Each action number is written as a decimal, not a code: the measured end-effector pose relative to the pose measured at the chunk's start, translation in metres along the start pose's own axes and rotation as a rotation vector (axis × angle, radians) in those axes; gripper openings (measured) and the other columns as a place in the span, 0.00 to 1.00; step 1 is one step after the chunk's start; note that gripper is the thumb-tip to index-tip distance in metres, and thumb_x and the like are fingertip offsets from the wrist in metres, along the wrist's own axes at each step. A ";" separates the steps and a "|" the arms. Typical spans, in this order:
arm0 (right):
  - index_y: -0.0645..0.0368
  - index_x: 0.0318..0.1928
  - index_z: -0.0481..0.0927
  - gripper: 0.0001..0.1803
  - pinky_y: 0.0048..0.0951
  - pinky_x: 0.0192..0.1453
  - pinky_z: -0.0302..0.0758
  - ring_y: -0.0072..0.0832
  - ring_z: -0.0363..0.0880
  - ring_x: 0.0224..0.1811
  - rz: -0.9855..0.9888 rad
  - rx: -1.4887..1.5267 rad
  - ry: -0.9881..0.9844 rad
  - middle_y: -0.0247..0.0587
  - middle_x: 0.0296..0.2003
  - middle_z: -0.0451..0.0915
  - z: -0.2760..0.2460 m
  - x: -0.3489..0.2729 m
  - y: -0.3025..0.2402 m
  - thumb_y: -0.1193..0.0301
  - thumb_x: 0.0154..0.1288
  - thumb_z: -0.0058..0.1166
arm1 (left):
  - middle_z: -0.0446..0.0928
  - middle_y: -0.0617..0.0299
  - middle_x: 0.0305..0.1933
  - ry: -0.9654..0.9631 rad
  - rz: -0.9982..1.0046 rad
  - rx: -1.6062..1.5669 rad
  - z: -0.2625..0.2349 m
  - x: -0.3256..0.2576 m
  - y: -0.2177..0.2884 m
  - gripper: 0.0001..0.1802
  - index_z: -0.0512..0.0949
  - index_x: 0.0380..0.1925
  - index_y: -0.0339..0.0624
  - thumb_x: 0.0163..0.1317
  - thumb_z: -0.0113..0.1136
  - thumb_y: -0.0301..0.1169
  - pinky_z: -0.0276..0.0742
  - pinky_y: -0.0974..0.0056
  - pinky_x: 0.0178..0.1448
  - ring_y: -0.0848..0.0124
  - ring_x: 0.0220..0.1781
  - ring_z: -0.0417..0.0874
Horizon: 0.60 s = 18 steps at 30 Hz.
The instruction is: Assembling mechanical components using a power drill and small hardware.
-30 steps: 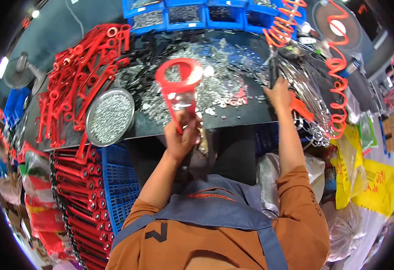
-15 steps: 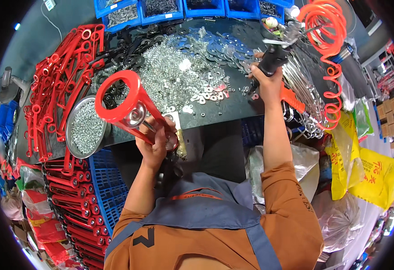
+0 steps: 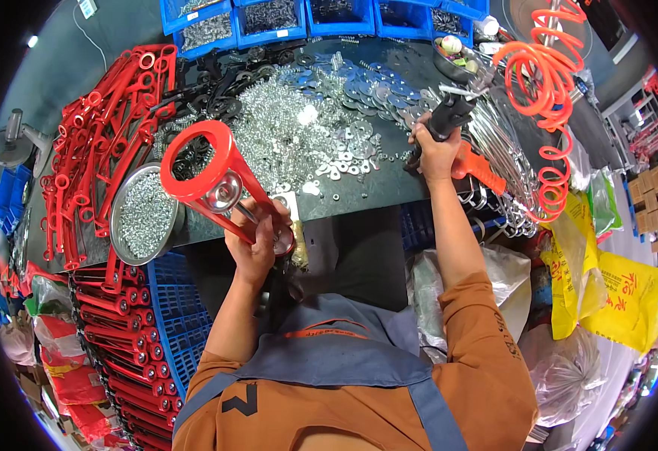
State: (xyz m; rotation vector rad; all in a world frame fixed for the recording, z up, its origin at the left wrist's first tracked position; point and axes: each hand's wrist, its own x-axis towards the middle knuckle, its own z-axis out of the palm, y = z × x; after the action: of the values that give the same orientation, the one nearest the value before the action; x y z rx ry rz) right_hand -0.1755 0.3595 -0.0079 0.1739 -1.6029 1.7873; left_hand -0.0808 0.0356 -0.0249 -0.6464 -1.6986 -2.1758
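Note:
My left hand (image 3: pixel 252 242) is closed around the lower part of a red metal frame (image 3: pixel 227 154), tilted up to the left. The frame has a wide ring at its top, and a shiny metal cup (image 3: pixel 225 191) sits between its bars. At the right of the bench, my right hand (image 3: pixel 437 150) grips a black tool (image 3: pixel 449 117) with a silver end; its exact kind I cannot make out. An orange pistol-like handle (image 3: pixel 481 168) lies just beside my right wrist. Loose silver springs and small parts (image 3: pixel 284 128) lie heaped between my hands.
Red metal arms (image 3: pixel 103 135) are piled at the left, beside a round pan (image 3: pixel 121 237) of small silver parts. Blue bins (image 3: pixel 271 34) line the back. A coiled orange hose (image 3: pixel 554 146) hangs at the right above bent metal rods (image 3: pixel 502 143). Finished-looking red frames (image 3: pixel 126 323) are stacked lower left.
My right hand has come slightly left and toward me with the black tool. The coiled hose has swung. My left hand and the red frame have hardly moved.

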 end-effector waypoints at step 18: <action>0.60 0.38 0.72 0.16 0.24 0.32 0.74 0.20 0.76 0.26 -0.034 -0.254 -0.128 0.32 0.26 0.77 0.021 -0.013 0.013 0.77 0.49 0.63 | 0.79 0.58 0.33 0.068 -0.108 0.082 0.008 0.006 0.014 0.05 0.71 0.40 0.33 0.67 0.50 0.22 0.78 0.69 0.37 0.73 0.32 0.81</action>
State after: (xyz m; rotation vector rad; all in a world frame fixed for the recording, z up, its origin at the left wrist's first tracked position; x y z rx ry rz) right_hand -0.1806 0.3355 -0.0213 0.1983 -1.8891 1.5567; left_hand -0.0773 0.0396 -0.0085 -0.4645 -1.8150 -2.1601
